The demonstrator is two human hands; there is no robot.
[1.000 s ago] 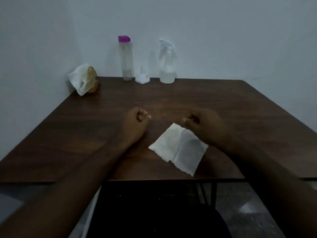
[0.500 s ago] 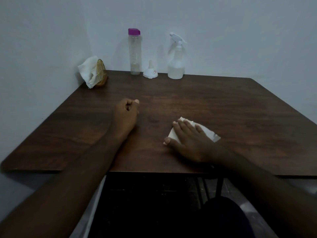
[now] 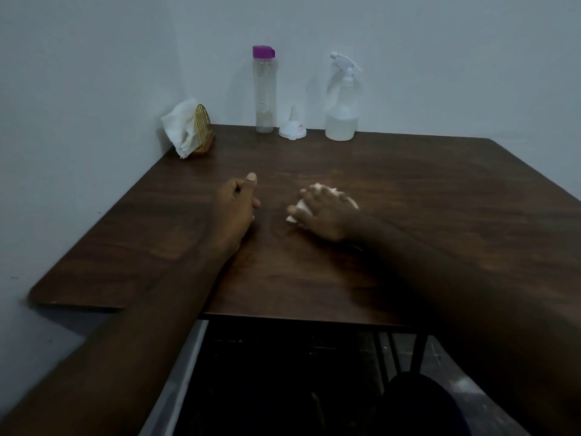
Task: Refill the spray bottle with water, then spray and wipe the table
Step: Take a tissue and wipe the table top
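Head view: a crumpled white paper napkin (image 3: 318,187) lies on the dark brown wooden table (image 3: 440,199), a little right of the tabletop's middle. It is mostly hidden under the right hand (image 3: 323,215). That hand lies palm down over the wad with its fingers bent around it. Bits of white show past the fingertips, between the fingers and beside the thumb. This part of the picture is blurred, so the exact grip is hard to read.

Just to the left, apart from the napkin, the left hand (image 3: 234,209) rests on its side on the wood. Its fingers are curled into a fist that holds nothing and its thumb points away from the person. Both forearms reach in over the near edge.

Well beyond the hands, at the far edge against the pale wall (image 3: 440,58), stands the clear plastic spray bottle with a white trigger head (image 3: 342,121), upright and partly filled. Left of it a small white funnel (image 3: 292,130) sits mouth down, spout up. Next comes a tall clear bottle with a purple cap (image 3: 264,96). In the far left corner a gold wire holder (image 3: 203,127) holds more white napkins (image 3: 180,127).
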